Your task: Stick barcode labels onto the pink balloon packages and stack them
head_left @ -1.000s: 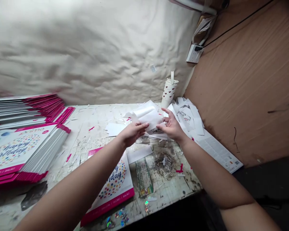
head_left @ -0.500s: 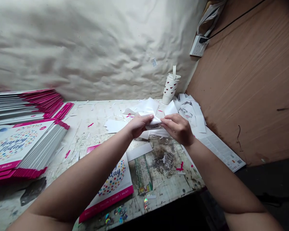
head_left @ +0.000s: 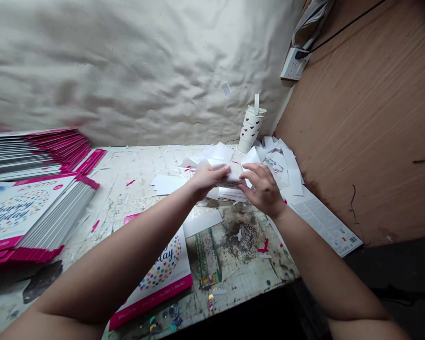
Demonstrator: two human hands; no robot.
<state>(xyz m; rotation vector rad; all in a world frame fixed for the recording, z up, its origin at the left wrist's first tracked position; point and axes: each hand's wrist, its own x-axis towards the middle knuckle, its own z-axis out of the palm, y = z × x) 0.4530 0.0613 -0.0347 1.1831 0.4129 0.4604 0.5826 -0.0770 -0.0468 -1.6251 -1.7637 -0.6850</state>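
Note:
A bent white paper sheet (head_left: 230, 177) with small dark print along its near edge is held above the table. My left hand (head_left: 209, 179) is closed on its left side, thumb pressed on top. At the right edge of the sheet is my right hand (head_left: 264, 189), its fingers curled and the thumb and a fingertip at the paper. Below my left forearm lies a "happy birthday" balloon packet (head_left: 166, 274) with a pink border, partly covered by the arm.
Stacked pink-edged packets (head_left: 24, 208) stand at the left. White paper strips (head_left: 279, 160) are heaped at the right, near a tumbler (head_left: 251, 127) with hearts. A printed white sheet (head_left: 326, 222) lies by the brown panel (head_left: 368, 118). Scraps and shiny confetti (head_left: 173, 314) litter the table.
My right hand's fingers have loosened and spread somewhat at the sheet's right edge. My left hand keeps its hold, and the sheet looks flatter. The view has shifted slightly.

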